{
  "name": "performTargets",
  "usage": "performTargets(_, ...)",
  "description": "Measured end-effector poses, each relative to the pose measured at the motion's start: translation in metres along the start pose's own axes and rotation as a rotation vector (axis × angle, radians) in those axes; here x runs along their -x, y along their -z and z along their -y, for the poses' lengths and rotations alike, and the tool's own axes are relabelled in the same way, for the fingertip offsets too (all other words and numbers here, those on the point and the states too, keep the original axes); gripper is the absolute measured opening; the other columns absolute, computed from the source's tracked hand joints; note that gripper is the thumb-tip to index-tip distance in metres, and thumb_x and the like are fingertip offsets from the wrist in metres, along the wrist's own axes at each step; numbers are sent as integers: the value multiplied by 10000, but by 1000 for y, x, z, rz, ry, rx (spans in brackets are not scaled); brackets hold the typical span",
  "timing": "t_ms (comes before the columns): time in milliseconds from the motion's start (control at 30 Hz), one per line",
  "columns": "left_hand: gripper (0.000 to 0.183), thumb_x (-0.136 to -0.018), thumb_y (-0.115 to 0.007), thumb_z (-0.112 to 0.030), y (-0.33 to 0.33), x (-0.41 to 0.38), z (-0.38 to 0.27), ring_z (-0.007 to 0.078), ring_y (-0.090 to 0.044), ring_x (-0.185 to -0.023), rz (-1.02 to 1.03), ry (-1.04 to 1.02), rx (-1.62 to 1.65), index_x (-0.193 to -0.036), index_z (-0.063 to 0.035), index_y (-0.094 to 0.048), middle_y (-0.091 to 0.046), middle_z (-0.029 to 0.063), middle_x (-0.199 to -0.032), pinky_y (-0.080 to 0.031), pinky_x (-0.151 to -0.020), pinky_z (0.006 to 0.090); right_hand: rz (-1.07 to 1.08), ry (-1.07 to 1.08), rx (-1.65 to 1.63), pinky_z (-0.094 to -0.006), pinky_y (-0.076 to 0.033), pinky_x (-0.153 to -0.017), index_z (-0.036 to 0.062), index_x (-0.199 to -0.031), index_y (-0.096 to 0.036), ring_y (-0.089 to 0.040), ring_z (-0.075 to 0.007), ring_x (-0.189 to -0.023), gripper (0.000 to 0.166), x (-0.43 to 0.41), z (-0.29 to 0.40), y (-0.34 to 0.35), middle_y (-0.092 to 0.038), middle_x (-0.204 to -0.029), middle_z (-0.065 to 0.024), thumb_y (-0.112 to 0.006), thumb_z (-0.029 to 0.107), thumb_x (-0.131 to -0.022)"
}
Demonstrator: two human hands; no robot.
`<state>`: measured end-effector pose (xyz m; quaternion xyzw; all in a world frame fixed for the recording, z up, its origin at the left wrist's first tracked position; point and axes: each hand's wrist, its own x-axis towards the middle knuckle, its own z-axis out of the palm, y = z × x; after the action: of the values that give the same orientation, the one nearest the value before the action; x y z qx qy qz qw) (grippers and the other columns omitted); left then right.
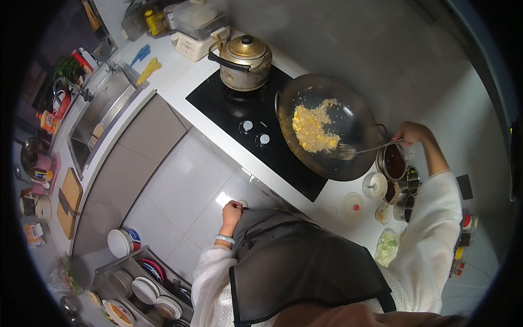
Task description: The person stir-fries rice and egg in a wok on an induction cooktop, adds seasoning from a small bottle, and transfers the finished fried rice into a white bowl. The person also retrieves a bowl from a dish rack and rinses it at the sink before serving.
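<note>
My right hand (410,133) grips the handle of a metal spatula (378,147). Its blurred blade dips into a large dark wok (355,163) on the right of the black cooktop (229,116). Fried rice with yellow egg pieces (312,128) lies heaped toward the left side of the wok, with loose grains around it. My left hand (232,213) is low by the front edge of my dark apron (302,249), its fingers curled. Whether it pinches the apron's edge is unclear.
A metal kettle (245,61) stands on the cooktop's far burner. Right of the wok are seasoning pots (394,161), a white bowl (375,186), a small plate (352,206) and bagged greens (387,247). Leftward are a sink (112,108), a knife (66,203) on a cutting board (73,186), and a dish rack (122,259).
</note>
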<state>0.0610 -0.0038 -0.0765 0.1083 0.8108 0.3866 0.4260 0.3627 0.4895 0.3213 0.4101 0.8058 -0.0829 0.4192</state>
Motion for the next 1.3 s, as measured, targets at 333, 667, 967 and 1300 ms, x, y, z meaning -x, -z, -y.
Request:
performTargets(333,155,-823,-597,-159,-1,-6,17,179,-651,-609,-8,-2,-59,-837,-9,-630,-656,91,-662,-491,-611,297,13,141,-650,-231,-402,-490,7,-1128,-617,-502,-84,-548,331,33,42,1,-597,-680,-33,-521,-50,-817)
performTargets(667,178,-809,-607,-186,-2,-9,10,225,-647,-620,-16,-74,-87,-818,-11,-637,-657,119,-677,-494,-631,324,-102,132,-1262,-211,-307,-348,6,-1264,-487,-384,-51,-426,352,-12,122,-27,-521,-651,-1,-444,91,-925)
performTargets(967,201,-791,-634,-213,3,-17,23,264,-649,-695,-23,-62,-177,-832,-17,-649,-662,143,-726,-496,-669,347,-551,75,-294,-472,-489,-733,3,-1223,-514,-617,-400,-771,396,-38,167,-167,-625,-801,-248,-475,91,-839)
performTargets(1300,204,-779,-631,-208,-11,-27,8,316,-640,-764,27,-156,-216,-839,-14,-652,-660,175,-788,-495,-715,368,-333,130,-339,-398,-506,-717,5,-1266,-486,-638,-373,-796,405,38,158,-155,-631,-932,-249,-481,145,-886)
